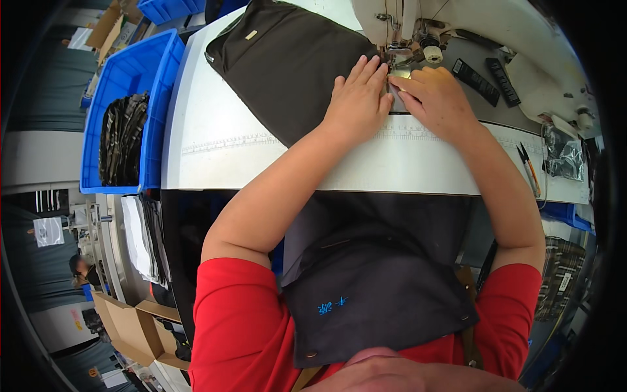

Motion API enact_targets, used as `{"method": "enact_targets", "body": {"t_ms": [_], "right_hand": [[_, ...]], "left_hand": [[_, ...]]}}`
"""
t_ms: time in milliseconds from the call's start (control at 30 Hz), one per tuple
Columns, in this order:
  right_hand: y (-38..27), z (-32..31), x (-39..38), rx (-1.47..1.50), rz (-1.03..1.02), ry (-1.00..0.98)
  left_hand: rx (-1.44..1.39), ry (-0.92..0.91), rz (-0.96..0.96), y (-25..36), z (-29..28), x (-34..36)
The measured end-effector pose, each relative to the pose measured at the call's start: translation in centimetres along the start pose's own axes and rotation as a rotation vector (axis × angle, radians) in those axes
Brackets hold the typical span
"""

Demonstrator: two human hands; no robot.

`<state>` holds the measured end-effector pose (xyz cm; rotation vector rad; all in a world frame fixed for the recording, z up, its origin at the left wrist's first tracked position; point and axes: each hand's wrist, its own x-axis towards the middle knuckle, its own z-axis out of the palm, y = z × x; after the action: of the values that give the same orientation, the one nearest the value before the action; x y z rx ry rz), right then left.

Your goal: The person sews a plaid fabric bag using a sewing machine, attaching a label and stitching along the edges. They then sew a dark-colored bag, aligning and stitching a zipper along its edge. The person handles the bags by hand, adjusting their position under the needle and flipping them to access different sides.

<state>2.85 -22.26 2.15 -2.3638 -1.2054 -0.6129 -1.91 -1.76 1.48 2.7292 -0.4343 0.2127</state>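
Dark brown fabric [294,59] lies spread over the white table, its right corner under the needle area of a sewing machine [398,49]. Flat on that corner rests my left hand [359,98], fingers stretched toward the presser foot. Just right of the needle, my right hand [439,98] is closed, with its curled fingers and thumb tip meeting close to the fabric's edge. What those fingertips pinch, if anything, is too small to make out. A small light tag [251,35] sits on the fabric's far left part.
Left of the table stands a blue crate [171,98] with folded plaid cloth [123,140]. Two black labelled strips [475,81] lie right of the needle. Pen-like tools [529,170] and a clear plastic bag [563,153] are at the right. A ruler scale [228,142] runs along the tabletop.
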Motion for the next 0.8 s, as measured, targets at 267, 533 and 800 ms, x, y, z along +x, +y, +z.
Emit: {"method": "enact_targets", "body": {"t_ms": [267, 533, 800], "right_hand": [[-0.1, -0.2, 0.0, -0.02, 0.028, -0.034], [-0.4, -0.2, 0.1, -0.004, 0.036, -0.021], [-0.4, -0.3, 0.1, -0.006, 0.06, -0.056]], "left_hand": [[-0.053, 0.03, 0.019, 1.2, -0.7, -1.6], [0.031, 0.198, 0.131, 0.8, -0.2, -2.5], [0.025, 0.28, 0.116, 0.1, 0.9, -0.7]]}}
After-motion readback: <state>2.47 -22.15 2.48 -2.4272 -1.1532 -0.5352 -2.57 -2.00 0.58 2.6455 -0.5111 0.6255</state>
